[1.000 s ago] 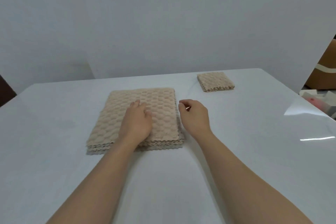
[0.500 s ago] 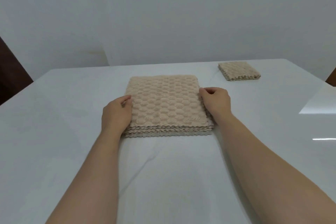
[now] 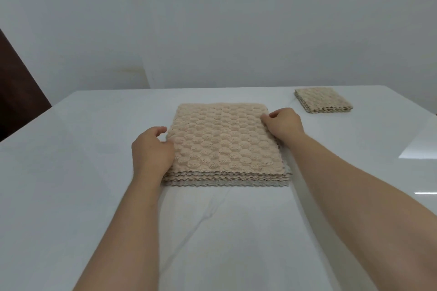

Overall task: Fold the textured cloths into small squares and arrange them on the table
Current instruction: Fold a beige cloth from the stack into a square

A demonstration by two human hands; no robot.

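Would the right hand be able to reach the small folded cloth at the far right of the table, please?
Probably yes: the right hand sits at the stack's right edge, and only bare table lies between it and the small folded cloth.

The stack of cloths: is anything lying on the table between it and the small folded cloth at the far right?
Nothing visible. Between the stack of cloths and the folded cloth lies only bare white table. Both hands are already at the stack's sides.

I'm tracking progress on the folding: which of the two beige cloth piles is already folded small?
The small folded pile at the far right, untouched. The large stack between the left hand and right hand is unfolded.
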